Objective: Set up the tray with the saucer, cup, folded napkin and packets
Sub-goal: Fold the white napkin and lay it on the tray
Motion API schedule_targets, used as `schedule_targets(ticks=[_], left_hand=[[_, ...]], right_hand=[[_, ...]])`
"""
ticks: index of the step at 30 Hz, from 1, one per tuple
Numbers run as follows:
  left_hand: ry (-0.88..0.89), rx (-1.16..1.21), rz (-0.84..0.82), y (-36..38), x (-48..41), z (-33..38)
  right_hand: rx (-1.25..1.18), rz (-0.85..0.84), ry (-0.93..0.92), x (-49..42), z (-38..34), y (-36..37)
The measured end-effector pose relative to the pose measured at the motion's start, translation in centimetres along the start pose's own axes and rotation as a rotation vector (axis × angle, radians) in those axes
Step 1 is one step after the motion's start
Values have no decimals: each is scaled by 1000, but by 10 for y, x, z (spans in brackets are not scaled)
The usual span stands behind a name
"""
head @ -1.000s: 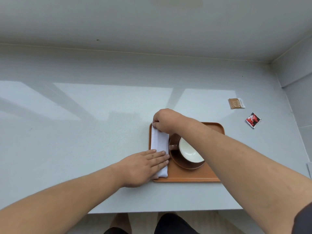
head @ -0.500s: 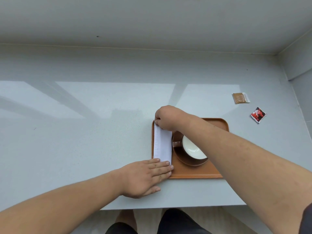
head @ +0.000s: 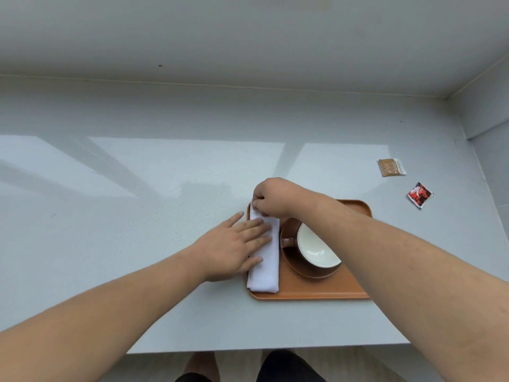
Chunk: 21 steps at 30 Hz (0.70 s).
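An orange tray (head: 316, 292) lies on the grey counter near its front edge. A brown saucer (head: 296, 261) sits on it with a brown cup (head: 314, 245), white inside, handle to the left. A folded white napkin (head: 265, 268) lies lengthwise along the tray's left side. My left hand (head: 234, 245) rests flat on the napkin's middle, fingers spread. My right hand (head: 271, 198) pinches the napkin's far end, with the forearm crossing over the cup. A brown packet (head: 391, 167) and a red packet (head: 420, 194) lie on the counter, right of the tray.
The grey counter (head: 137, 216) meets a wall at the back and another on the right. Its front edge runs just below the tray. My legs show beneath the edge.
My left hand has slid from the napkin's near end up to its middle. The right hand stays at the far end, now pinching the corner.
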State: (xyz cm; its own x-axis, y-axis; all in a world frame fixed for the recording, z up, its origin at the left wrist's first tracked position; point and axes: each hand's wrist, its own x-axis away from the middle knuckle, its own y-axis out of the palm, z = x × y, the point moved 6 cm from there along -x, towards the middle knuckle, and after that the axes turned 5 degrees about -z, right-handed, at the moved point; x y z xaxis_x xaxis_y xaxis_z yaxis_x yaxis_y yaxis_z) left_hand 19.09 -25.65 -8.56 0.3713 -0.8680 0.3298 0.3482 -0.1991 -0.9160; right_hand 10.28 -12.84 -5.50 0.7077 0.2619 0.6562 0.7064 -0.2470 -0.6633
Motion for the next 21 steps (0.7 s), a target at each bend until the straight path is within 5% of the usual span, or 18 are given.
schedule_targets(ticks=[6,11,21], left_hand=[[-135,-41,-26,-7,-22,-17],[-185,-4,-38,-4,-21,-14],[-172,52,-18,-8,-23,-15]], right_hand=[[89,129,58,-7,21,-20],[121,59,161,-15,29,-20],[17,134,76,-11,31,-14]])
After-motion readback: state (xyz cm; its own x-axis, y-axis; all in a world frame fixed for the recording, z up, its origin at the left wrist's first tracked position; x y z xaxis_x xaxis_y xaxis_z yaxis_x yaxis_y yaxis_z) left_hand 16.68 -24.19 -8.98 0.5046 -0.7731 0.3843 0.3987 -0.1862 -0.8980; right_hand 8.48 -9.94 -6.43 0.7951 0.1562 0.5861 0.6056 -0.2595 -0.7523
